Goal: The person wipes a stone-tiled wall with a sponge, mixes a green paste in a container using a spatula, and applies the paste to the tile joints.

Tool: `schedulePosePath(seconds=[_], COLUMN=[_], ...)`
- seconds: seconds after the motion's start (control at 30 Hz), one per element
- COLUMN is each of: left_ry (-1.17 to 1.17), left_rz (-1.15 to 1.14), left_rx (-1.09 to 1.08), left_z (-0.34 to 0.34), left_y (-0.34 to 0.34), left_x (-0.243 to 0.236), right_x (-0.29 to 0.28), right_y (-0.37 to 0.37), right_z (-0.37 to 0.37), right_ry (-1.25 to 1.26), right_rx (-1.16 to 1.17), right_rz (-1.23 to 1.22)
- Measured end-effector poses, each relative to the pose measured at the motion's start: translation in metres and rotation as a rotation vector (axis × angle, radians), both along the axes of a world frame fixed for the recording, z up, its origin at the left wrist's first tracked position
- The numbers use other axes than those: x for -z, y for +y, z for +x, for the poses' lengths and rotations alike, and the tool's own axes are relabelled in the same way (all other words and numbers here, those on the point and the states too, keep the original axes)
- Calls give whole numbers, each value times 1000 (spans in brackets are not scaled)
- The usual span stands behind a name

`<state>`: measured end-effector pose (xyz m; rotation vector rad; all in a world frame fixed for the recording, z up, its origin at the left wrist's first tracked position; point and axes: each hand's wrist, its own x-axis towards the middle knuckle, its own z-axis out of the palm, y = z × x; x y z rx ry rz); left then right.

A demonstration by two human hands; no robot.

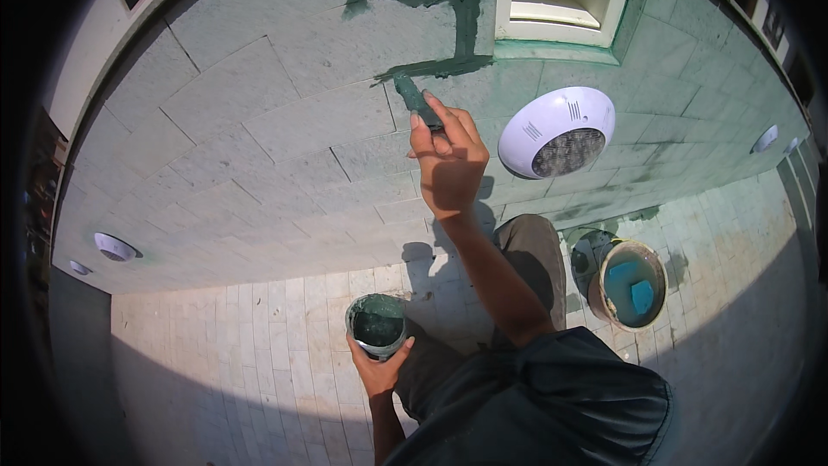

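My right hand (454,160) is raised to the grey-green tiled wall (319,112). Its thumb and fingers pinch a small flat spreader (417,102) coated in dark green paste, whose tip meets the wall at a joint between tiles. Just above, thick dark green grout (467,26) fills and smears over several joints; the joints to the left are thin and bare. Low down, my left hand (379,369) wraps round a small tub (352,328) with more of the dark green grout (379,321) inside, its walls smeared.
Right of my knee stands a bucket (660,298) of cloudy water holding blue sponges (642,298). A round white light fitting (517,134) sticks out from the wall beside my right hand. Above it is a white-framed opening (561,33). Pale tiles cover the floor (259,345).
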<state>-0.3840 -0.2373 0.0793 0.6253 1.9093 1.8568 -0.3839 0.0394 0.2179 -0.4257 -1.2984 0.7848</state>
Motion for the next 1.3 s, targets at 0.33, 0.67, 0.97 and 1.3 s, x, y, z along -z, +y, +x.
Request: schedulePosePath(seconds=[0.33, 0.67, 0.97, 1.3], left_ry=[48, 8, -6, -1], left_rz=[-21, 7, 30, 36], left_rx=[17, 34, 25, 32], left_z=[-5, -4, -4, -1], left_y=[5, 3, 2, 4], left_x=[8, 17, 15, 10], right_x=[9, -6, -7, 3], right_y=[25, -1, 20, 14], right_z=[31, 11, 31, -29], right_ry=[-23, 97, 168, -88], right_rx=[268, -212, 250, 335], right_rz=[47, -169, -56, 258])
